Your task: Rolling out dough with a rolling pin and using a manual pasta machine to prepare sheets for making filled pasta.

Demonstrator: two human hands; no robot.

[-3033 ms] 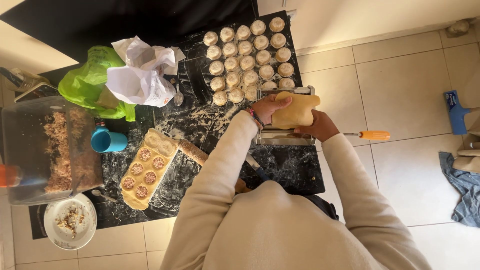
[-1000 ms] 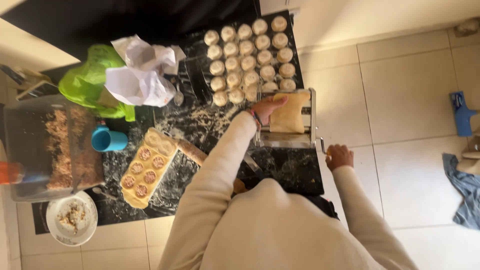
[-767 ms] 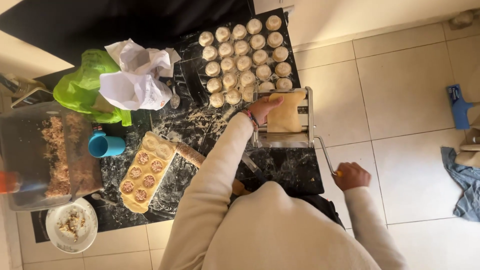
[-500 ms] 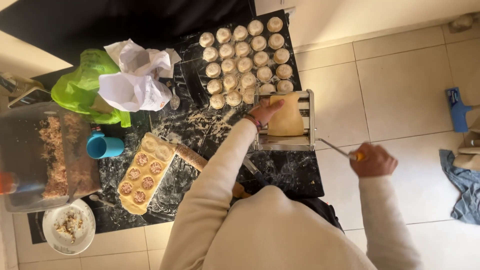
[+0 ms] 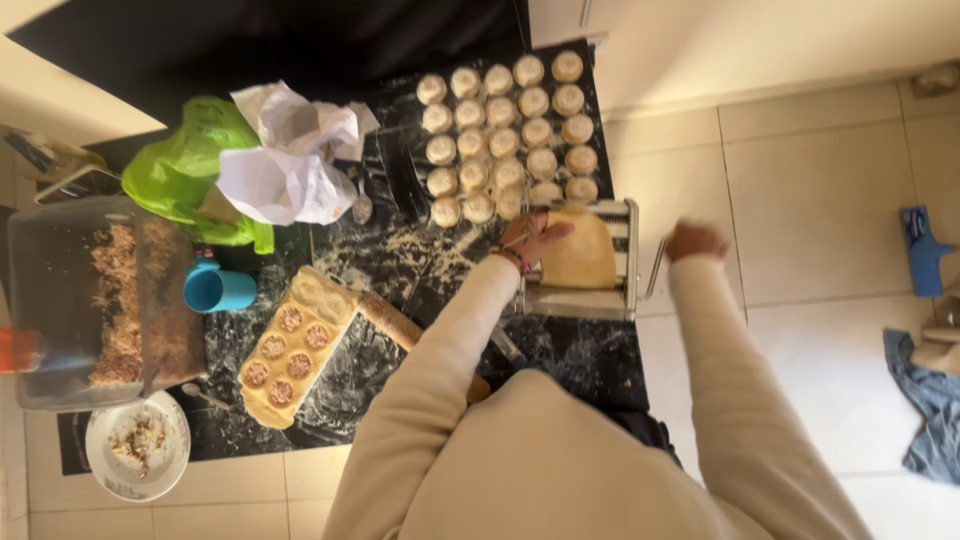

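Two hands work at a metal pasta roller point(image 5: 590, 290) standing at the right edge of a dark, flour-dusted counter point(image 5: 400, 260). The left hand point(image 5: 530, 238), fingers loosely spread and open, rests against a pale sheet of dough point(image 5: 580, 255) that lies over the top of the roller. The right hand point(image 5: 695, 240), blurred, is closed at the roller's 3 o'clock side, by the thin crank point(image 5: 655, 265); whether it actually grips the crank cannot be told. At 12 o'clock from the roller, rows of small round dough pieces point(image 5: 505, 140) lie close together on the counter. At 9 o'clock lies a filled dough sheet point(image 5: 290, 350) with round mounds of filling, a rolling pin point(image 5: 395, 325) just beside it. Further toward 9 o'clock stand a blue cup point(image 5: 215, 290) and a clear plastic tub point(image 5: 95, 300) holding crumbly brown filling, with a white plate point(image 5: 135, 445) below. A green bag point(image 5: 185, 175) and crumpled white paper point(image 5: 290, 155) sit at 10 o'clock.
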